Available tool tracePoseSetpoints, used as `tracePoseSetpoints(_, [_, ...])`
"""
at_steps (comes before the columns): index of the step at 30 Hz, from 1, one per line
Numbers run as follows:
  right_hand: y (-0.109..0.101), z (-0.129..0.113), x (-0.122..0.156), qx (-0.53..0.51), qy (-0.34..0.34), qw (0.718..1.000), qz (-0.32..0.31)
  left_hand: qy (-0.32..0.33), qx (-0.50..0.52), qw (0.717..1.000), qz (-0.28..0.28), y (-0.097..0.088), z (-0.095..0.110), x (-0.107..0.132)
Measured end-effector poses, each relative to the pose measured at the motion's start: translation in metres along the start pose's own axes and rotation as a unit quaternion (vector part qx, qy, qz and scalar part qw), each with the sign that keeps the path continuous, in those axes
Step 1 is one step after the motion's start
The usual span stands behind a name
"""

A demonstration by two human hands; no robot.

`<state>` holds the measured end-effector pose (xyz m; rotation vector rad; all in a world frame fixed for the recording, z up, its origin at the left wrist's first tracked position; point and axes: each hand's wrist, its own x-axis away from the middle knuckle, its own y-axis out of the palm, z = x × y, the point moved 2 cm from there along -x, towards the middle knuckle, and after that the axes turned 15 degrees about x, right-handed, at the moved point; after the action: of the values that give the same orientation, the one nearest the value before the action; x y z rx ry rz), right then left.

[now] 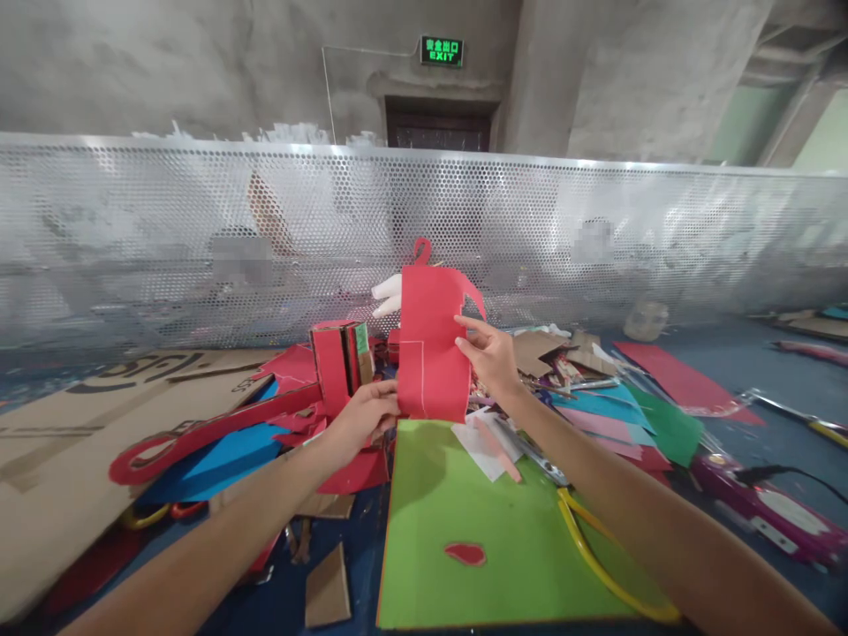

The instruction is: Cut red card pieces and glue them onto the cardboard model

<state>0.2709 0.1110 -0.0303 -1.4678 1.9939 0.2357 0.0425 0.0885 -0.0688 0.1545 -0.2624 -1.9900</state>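
A red paper sheet (430,340) with pale drawn lines and a cut right edge stands upright in front of me. The fingers of my right hand (490,355) pinch its right edge. At its lower left edge, my left hand (364,417) grips it with curled fingers, partly hidden. Below it lies a green sheet (490,521) bearing a small red teardrop-shaped scrap (465,554). Yellow-handled scissors (583,543) rest beneath my right forearm. Left of the sheet is a red-covered cardboard block (331,362) near a long red strip with a looped end (199,439).
A perforated metal partition (318,212) runs along the back. Large brown cardboard (86,442) lies at left, with blue paper (222,464) beside it. On the right are coloured paper scraps (606,406), a purple glue gun (768,508) and a clear jar (646,321).
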Motion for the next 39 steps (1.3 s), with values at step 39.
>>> tracePoseSetpoints(39, [0.007, 0.012, 0.001, -0.027, 0.004, 1.0, -0.002, -0.026, -0.055, 0.998, 0.032, 0.0, -0.003, 0.003])
